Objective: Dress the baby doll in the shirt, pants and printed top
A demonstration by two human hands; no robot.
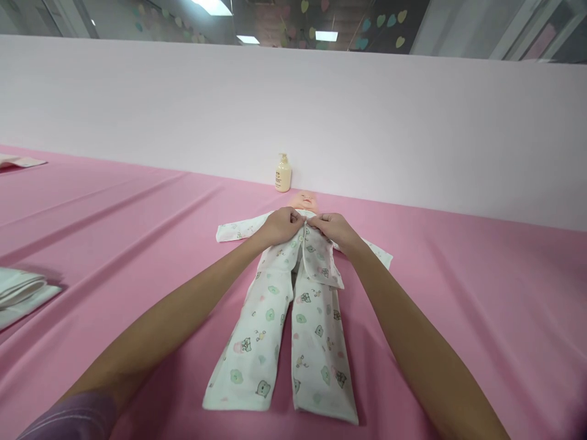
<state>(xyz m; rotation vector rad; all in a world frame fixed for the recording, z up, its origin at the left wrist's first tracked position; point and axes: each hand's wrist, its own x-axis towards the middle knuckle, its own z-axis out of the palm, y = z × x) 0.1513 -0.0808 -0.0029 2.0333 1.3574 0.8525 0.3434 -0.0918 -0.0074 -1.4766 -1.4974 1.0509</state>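
Note:
A baby doll point(305, 200) lies on its back, its head toward the wall. It wears a white printed pajama top point(317, 253) with long sleeves spread to both sides, and matching pajama pants point(261, 330) reaching toward me. At the upper chest my left hand point(283, 225) pinches one front edge of the top. Right beside it, the fingers of my right hand point(334, 229) are closed on the opposite front edge. Below my hands the front panels hang apart in a narrow gap. My fingers hide whatever fastening lies between them.
A cream pump bottle point(283, 174) stands behind the doll, close to the white wall point(293, 110). Folded white cloth point(22, 293) lies at the left edge, with a pale pink cloth point(18, 161) farther back. A wrinkled pink sheet point(137, 244) covers the surface.

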